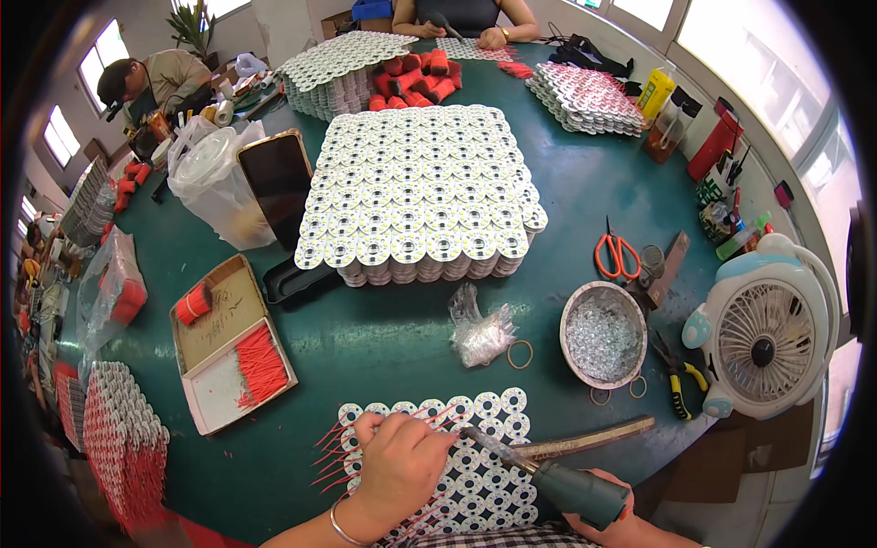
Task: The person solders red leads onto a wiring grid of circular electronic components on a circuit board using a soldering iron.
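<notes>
My left hand rests on a sheet of round white circuit discs near the table's front edge and pinches a thin red wire against it. Several red wires stick out from the sheet's left side. My right hand grips a dark green soldering iron, its tip pointing left onto the discs close to my left fingertips.
A tall stack of disc sheets fills the table's middle. A cardboard box of red wires lies at left, a metal bowl of small clear parts, orange scissors, pliers and a fan at right. Other people sit at the far side.
</notes>
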`<state>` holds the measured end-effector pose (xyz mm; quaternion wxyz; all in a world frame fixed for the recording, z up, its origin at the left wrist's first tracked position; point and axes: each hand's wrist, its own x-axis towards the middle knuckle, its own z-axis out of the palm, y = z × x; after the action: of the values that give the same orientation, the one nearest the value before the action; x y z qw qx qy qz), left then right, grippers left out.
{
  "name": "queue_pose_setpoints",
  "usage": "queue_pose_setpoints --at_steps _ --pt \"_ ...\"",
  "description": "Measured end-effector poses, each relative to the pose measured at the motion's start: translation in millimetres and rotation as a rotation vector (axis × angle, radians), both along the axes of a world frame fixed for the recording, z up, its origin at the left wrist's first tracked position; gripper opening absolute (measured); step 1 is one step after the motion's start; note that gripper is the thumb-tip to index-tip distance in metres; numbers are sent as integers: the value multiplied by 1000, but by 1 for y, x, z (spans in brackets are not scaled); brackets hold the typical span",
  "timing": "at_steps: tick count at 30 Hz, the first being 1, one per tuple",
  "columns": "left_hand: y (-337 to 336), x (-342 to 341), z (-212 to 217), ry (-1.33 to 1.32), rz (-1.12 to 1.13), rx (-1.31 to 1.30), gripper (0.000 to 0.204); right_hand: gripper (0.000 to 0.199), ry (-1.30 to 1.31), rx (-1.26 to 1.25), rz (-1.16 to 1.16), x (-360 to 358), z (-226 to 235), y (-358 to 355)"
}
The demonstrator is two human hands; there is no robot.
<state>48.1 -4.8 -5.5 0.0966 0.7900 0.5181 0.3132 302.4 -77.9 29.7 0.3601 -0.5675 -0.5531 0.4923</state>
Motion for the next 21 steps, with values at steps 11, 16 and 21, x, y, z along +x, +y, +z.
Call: queue_pose_setpoints --at_steps 11,16,21 --pt "0 1 -3 27 13 20 13 28 103 5 -13 39 -53 -46" --pt "-6 5 7 103 -16 97 15 31 39 -25 1 39 -41 -46" --pt "-10 4 4 167 -21 64 17 23 -206 222 55 16 -16 -33"
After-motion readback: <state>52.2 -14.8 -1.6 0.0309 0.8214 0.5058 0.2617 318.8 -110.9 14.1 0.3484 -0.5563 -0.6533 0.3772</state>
